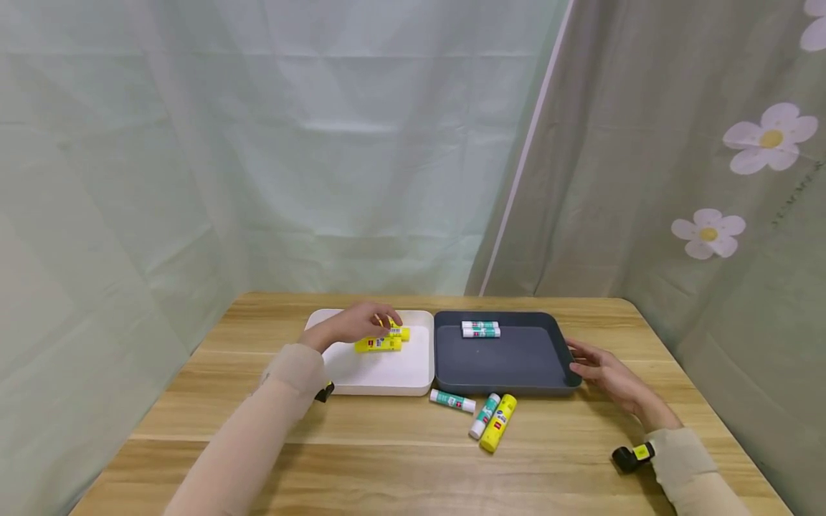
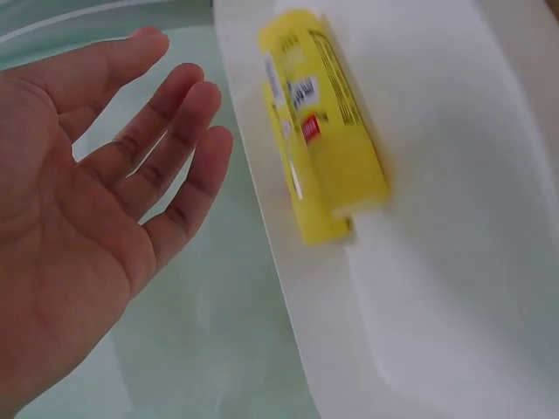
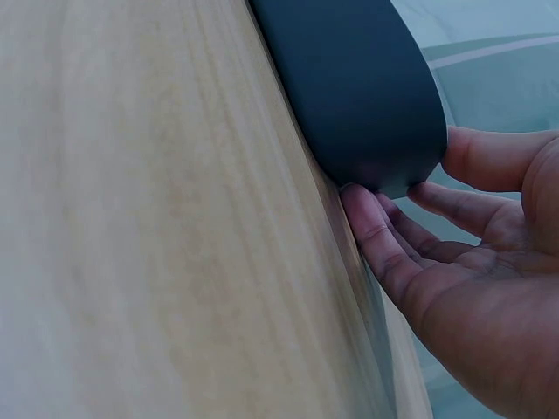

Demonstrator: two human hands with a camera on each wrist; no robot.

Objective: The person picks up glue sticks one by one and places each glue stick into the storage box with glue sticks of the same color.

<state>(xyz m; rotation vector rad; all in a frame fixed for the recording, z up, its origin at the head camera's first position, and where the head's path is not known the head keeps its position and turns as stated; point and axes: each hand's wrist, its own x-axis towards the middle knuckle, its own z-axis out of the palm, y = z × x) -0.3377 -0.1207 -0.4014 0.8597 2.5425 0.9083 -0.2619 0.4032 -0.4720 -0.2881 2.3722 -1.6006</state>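
My left hand [image 1: 361, 322] hovers over the white tray [image 1: 422, 358], its fingers loosely bent and holding nothing. Just under it lie yellow glue sticks [image 1: 377, 345] close together; in the left wrist view these sticks [image 2: 336, 148] sit apart from the fingertips [image 2: 210, 153]. At the dark grey tray [image 1: 503, 362], my right hand [image 1: 606, 376] holds the right side. The right wrist view puts the thumb [image 3: 489, 161] at this tray's rim [image 3: 437, 96] and the other fingers low against the corner wall. Two green-and-white glue sticks [image 1: 480, 332] lie side by side in the dark tray.
On the wooden table [image 1: 361, 459], in front of the dark tray, lie two green-and-white glue sticks [image 1: 452, 400] and a yellow glue stick [image 1: 498, 423]. Both trays stand side by side, edges meeting. Pale curtains [image 1: 387, 143] hang behind the table and at its sides.
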